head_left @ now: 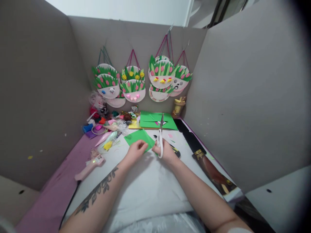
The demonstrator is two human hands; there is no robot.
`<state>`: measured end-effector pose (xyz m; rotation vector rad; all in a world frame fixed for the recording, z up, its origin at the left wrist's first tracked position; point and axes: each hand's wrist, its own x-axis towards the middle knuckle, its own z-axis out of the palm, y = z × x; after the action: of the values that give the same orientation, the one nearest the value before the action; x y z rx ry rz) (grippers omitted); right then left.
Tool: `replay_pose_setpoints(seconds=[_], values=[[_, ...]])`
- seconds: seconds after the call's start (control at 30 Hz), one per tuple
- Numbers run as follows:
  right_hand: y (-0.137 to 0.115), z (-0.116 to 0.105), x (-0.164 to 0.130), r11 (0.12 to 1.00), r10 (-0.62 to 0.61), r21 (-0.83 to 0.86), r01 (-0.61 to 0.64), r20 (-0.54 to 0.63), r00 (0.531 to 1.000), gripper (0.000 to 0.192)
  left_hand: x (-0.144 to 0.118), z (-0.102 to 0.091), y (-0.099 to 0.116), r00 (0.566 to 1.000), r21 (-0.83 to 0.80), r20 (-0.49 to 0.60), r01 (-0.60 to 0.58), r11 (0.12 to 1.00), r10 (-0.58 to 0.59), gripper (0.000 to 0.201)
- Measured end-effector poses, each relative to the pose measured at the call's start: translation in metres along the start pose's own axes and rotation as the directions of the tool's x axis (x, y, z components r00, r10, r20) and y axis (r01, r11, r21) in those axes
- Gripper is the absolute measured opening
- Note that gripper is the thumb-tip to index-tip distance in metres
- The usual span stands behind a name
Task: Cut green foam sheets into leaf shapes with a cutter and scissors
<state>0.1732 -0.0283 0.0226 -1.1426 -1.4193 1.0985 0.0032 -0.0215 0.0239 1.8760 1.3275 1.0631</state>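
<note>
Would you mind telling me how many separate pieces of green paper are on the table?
2. One green paper piece is held by the left hand beside the scissors in the right hand; a larger green sheet lies behind. More may be hidden.

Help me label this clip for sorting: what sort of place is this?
Probably a home craft corner boxed in by grey panels: finished paper-plate crafts hang on the back panel, the right hand holds scissors, and the left hand grips green paper.
</note>
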Motion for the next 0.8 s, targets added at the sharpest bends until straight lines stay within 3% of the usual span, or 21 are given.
replay_pose_setpoints(seconds=[0.07, 0.13, 0.23, 0.4, 0.63, 0.8], values=[[0.002, 0.002, 0.0, 0.999, -0.005, -0.034, 0.006, 0.02, 1.0, 0.024, -0.002, 0.008, 0.002, 0.994, -0.162, 0.098, 0.07, 0.984, -0.054, 0.029], [0.004, 0.006, -0.001, 1.0, 0.007, -0.024, -0.006, 0.06, 0.998, 0.027, -0.002, 0.013, 0.002, 0.99, -0.233, 0.115, 0.107, 0.967, -0.082, 0.03], [0.007, 0.01, -0.001, 1.0, 0.022, 0.001, -0.022, 0.088, 0.996, 0.029, 0.0, 0.013, 0.0, 0.989, -0.283, 0.073, 0.142, 0.949, -0.126, 0.032], [0.003, 0.007, -0.001, 1.0, 0.008, -0.013, -0.008, 0.02, 1.0, 0.028, 0.002, 0.007, -0.001, 0.975, -0.376, -0.009, 0.201, 0.905, -0.22, 0.036], [0.007, 0.006, 0.002, 0.997, 0.0, -0.078, -0.003, -0.031, 1.0, 0.027, -0.002, 0.013, -0.001, 0.98, -0.258, 0.067, 0.196, 0.946, -0.185, 0.029], [0.013, 0.003, 0.002, 0.999, -0.009, -0.039, 0.01, 0.031, 0.999, 0.029, -0.001, 0.005, 0.004, 0.97, -0.341, -0.066, 0.2, 0.919, -0.235, 0.032]])
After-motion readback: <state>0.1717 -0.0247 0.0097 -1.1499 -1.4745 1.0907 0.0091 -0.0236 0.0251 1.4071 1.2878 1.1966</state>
